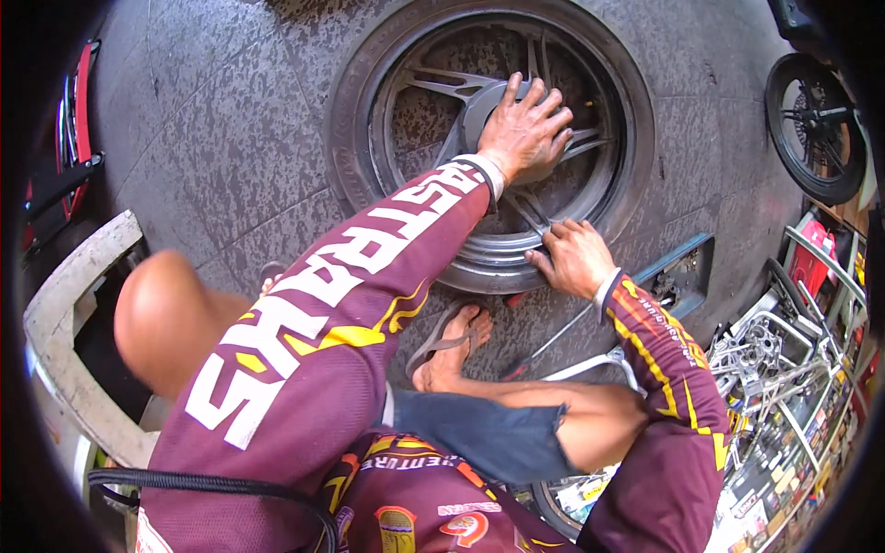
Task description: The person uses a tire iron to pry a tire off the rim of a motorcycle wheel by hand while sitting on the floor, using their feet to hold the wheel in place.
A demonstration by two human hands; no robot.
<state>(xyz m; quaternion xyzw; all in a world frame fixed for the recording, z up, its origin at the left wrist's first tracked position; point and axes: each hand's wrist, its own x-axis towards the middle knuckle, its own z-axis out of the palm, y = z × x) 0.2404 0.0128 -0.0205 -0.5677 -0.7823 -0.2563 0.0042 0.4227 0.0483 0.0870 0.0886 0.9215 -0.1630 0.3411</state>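
Note:
A motorcycle wheel [491, 244] with its tyre [636, 120] lies flat on the floor in front of me. My left hand [525, 136] rests palm down on the wheel's hub [477, 115], its fingers spread. The palm covers the hub's middle, so that part is hidden. On the near right side, my right hand [579, 258] grips the edge of the tyre, with bent fingers over it and the thumb toward the rim. My sandalled foot [452, 346] is close to the tyre's near edge.
Beside my right forearm are a long thin rod [562, 332] and a blue-edged tray [682, 267]. Another wheel [816, 129] stands at the far right. Metal parts [761, 355] and small packages [779, 479] crowd the right. A worn white frame [55, 295] is on the left.

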